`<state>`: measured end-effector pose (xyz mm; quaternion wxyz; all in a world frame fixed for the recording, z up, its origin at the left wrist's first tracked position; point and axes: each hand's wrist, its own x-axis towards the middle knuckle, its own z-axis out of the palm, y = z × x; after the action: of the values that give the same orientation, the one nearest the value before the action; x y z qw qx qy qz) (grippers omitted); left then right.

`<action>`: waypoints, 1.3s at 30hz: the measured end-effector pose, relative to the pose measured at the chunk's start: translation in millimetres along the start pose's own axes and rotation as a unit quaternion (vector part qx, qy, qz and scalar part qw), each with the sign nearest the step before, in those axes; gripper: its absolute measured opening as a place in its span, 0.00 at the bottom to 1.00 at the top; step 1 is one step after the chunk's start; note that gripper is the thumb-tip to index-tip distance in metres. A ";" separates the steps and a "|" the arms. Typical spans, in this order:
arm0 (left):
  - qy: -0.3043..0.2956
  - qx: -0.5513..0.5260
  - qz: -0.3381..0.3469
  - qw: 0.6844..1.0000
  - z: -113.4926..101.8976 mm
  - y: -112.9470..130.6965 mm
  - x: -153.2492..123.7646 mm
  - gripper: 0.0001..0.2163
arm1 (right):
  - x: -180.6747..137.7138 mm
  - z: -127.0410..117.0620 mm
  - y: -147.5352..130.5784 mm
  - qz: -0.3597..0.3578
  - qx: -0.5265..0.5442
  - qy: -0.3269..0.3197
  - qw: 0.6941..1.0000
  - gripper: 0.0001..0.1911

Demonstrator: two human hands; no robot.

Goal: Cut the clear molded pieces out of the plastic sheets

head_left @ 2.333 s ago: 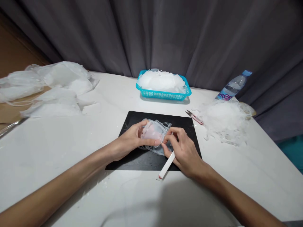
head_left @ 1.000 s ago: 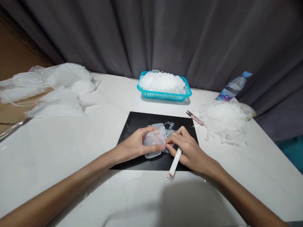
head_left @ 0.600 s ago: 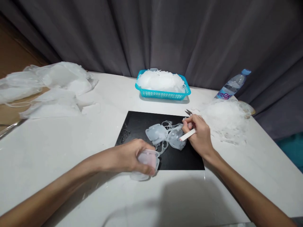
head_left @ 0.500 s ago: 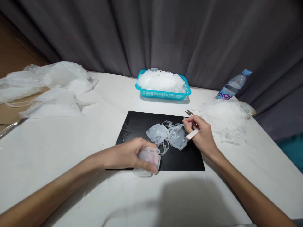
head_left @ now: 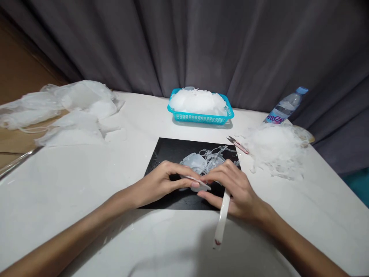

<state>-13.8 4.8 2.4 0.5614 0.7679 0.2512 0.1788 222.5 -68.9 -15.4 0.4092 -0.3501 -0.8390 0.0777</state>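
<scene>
Both hands meet over the front of a black mat [head_left: 170, 152]. My left hand [head_left: 161, 182] pinches a thin clear plastic piece [head_left: 198, 184], held edge-on between thumb and fingers. My right hand [head_left: 235, 190] touches the same piece with its fingertips and grips a white knife-like tool [head_left: 221, 223], whose red-marked end points toward me over the table. Behind the hands, a cluster of clear moulded plastic parts with thin runners [head_left: 203, 159] lies on the mat.
A turquoise basket [head_left: 201, 117] full of clear pieces stands at the back. Pink snips [head_left: 238, 144] lie right of the mat beside a heap of plastic scraps [head_left: 273, 148] and a water bottle [head_left: 284, 109]. Plastic bags [head_left: 72, 109] cover the left.
My left hand had pulled one piece off toward the front edge; now it is back over the mat. My right hand left the cluster and came back to meet it, tool end pointing toward me.
</scene>
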 end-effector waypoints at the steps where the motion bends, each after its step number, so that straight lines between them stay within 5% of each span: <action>1: 0.003 0.000 0.013 1.000 -0.3 -0.8 -0.2 0.09 | -1.7 2.7 0.1 -0.011 -0.004 0.007 1.000 0.13; 8: 0.002 0.012 0.054 0.998 -1.0 -4.6 -1.2 0.10 | -1.4 4.2 0.8 -0.032 -0.024 0.028 0.999 0.11; 11: 0.044 0.060 0.011 0.997 0.9 -3.2 -3.2 0.12 | 2.0 -6.6 6.5 0.032 -0.031 -0.004 0.999 0.06; 14: 0.125 0.098 -0.055 0.986 1.0 -1.8 -5.5 0.15 | 3.1 -25.7 19.0 0.127 -0.053 -0.110 0.984 0.09; 18: 0.251 0.015 -0.073 0.965 -19.2 -7.1 3.6 0.19 | -0.3 -47.1 34.5 0.179 -0.005 -0.243 0.953 0.15; 23: 0.450 0.056 0.036 0.891 -81.1 -4.5 58.9 0.24 | -3.4 -42.2 43.4 0.192 0.047 -0.253 0.947 0.09; 27: 0.369 0.296 0.113 0.874 -108.7 5.2 122.2 0.26 | -1.7 -31.6 43.5 0.163 0.055 -0.255 0.951 0.05; 31: 0.288 0.370 0.101 0.878 -96.5 1.9 157.4 0.20 | 0.5 -28.7 35.8 0.162 0.046 -0.264 0.950 0.08; 34: 0.287 0.406 0.088 0.863 -76.2 -1.6 147.8 0.20 | -0.4 -21.6 26.2 0.160 0.029 -0.259 0.952 0.07; 39: 0.252 0.408 0.102 0.872 -29.4 6.5 79.3 0.13 | -0.6 2.8 6.6 0.164 0.065 -0.220 0.960 0.06</action>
<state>35.2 72.4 17.0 0.0947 0.8791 0.3547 0.3040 224.1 -64.0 -20.3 0.2183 -0.4299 -0.8325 0.2730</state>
